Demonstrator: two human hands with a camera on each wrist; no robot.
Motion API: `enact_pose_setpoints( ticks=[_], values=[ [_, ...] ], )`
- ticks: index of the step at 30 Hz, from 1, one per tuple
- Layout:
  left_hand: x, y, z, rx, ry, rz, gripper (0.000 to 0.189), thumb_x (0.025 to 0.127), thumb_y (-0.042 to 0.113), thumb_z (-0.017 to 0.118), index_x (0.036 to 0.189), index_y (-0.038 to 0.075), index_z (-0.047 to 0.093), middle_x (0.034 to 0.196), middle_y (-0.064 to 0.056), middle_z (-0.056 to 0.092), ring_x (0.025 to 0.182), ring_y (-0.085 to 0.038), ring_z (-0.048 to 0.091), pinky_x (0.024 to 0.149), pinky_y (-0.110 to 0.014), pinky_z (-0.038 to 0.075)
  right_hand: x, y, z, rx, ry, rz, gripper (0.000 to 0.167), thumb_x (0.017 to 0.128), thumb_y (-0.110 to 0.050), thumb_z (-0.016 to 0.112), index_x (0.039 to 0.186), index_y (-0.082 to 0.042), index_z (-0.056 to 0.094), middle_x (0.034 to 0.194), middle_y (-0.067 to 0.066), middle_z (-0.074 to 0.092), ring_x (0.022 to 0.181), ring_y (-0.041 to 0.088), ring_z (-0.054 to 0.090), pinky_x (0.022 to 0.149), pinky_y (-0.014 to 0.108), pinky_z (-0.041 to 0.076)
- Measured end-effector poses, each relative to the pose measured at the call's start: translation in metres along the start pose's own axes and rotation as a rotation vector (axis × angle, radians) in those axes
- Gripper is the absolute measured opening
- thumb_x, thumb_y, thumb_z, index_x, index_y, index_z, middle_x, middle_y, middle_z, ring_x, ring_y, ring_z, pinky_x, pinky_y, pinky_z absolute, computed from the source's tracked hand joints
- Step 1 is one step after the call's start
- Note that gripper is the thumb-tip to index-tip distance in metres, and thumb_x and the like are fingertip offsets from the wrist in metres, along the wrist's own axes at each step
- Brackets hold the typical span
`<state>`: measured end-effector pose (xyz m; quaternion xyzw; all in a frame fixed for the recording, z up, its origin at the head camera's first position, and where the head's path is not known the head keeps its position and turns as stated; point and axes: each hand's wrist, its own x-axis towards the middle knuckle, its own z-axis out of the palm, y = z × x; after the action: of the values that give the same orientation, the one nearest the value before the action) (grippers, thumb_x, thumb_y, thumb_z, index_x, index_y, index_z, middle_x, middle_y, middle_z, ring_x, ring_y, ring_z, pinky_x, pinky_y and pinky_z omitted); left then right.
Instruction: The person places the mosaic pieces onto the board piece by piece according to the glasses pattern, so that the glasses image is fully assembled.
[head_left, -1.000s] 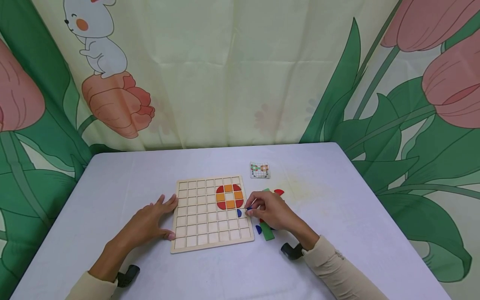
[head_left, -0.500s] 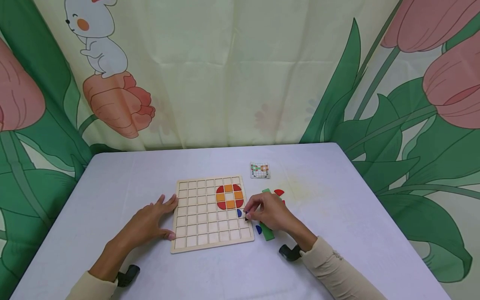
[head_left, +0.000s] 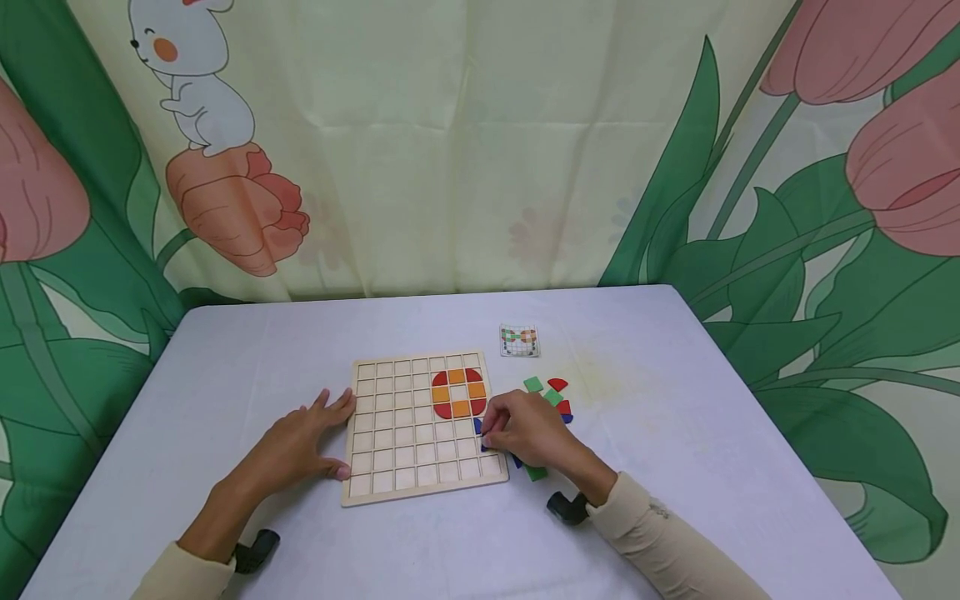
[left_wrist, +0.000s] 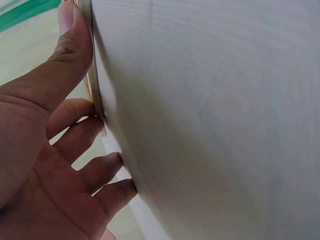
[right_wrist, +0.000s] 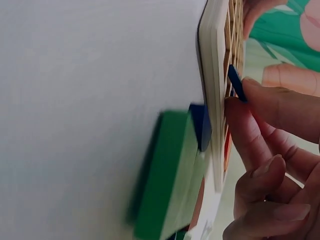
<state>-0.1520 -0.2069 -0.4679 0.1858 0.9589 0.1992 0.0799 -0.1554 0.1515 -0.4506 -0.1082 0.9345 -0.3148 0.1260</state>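
A wooden grid board (head_left: 405, 457) lies on the white-covered table. My left hand (head_left: 296, 442), fingers spread and fairly straight, touches the board's left edge with thumb and fingertips. Between thumb and index finger, my right hand (head_left: 528, 429) pinches a small blue piece (right_wrist: 236, 83) over the board's right side. That piece stands tilted against the grid in the right wrist view. Another blue piece (head_left: 477, 425), partly covered by my fingers, sits in a cell just above. Orange squares (head_left: 459, 376) and red rounded corner pieces (head_left: 439, 379) form a ring in the upper right cells.
Right of the board lie loose pieces: green squares (head_left: 533, 384), red pieces (head_left: 557, 384), a blue piece (head_left: 567, 418) and a green block (right_wrist: 167, 175); my right hand hides some. A small pattern card (head_left: 520, 341) lies behind the board. A printed curtain (head_left: 465, 167) hangs beyond the table.
My right hand has shifted slightly left and toward me with the blue piece, now lower over the right-hand cells. More loose pieces show behind it. The left hand and board have stayed still.
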Motion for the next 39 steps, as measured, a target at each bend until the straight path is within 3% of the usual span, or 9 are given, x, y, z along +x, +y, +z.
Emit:
enact_pose_setpoints(
  ticks=[12, 25, 30, 39],
  values=[
    [0.0, 0.001, 0.001, -0.005, 0.001, -0.024, 0.115, 0.063, 0.039, 0.099, 0.16, 0.007, 0.046, 0.168, -0.019, 0.041, 0.153, -0.056, 0.035, 0.115, -0.077, 0.037, 0.003, -0.006, 0.007, -0.088, 0.016, 0.0, 0.019, 0.087, -0.023, 0.09, 0.077, -0.024, 0.073, 0.069, -0.008, 0.062, 0.072, 0.012, 0.058, 0.06, 0.027, 0.046],
    [0.0, 0.002, 0.001, -0.011, -0.005, -0.027, 0.116, 0.063, 0.04, 0.099, 0.161, 0.008, 0.045, 0.168, -0.021, 0.04, 0.152, -0.058, 0.036, 0.115, -0.077, 0.037, -0.006, 0.01, -0.012, 0.039, 0.029, 0.043, 0.018, 0.086, -0.017, 0.09, 0.082, -0.023, 0.073, 0.078, -0.004, 0.065, 0.08, 0.016, 0.06, 0.062, 0.029, 0.052],
    [0.0, 0.003, 0.001, -0.011, -0.005, -0.03, 0.116, 0.063, 0.04, 0.099, 0.161, 0.007, 0.045, 0.168, -0.021, 0.04, 0.152, -0.058, 0.036, 0.114, -0.078, 0.037, -0.012, 0.019, -0.017, 0.011, -0.005, 0.038, 0.018, 0.084, -0.013, 0.091, 0.084, -0.02, 0.075, 0.077, -0.006, 0.066, 0.076, 0.013, 0.061, 0.065, 0.027, 0.051],
    [-0.001, 0.001, 0.003, -0.011, -0.003, -0.037, 0.117, 0.063, 0.041, 0.098, 0.161, 0.008, 0.045, 0.167, -0.025, 0.04, 0.15, -0.06, 0.038, 0.114, -0.078, 0.037, -0.021, 0.025, -0.018, -0.079, -0.069, 0.006, 0.024, 0.077, -0.017, 0.096, 0.088, -0.023, 0.076, 0.083, -0.009, 0.07, 0.083, 0.011, 0.063, 0.075, 0.031, 0.052]
  ],
)
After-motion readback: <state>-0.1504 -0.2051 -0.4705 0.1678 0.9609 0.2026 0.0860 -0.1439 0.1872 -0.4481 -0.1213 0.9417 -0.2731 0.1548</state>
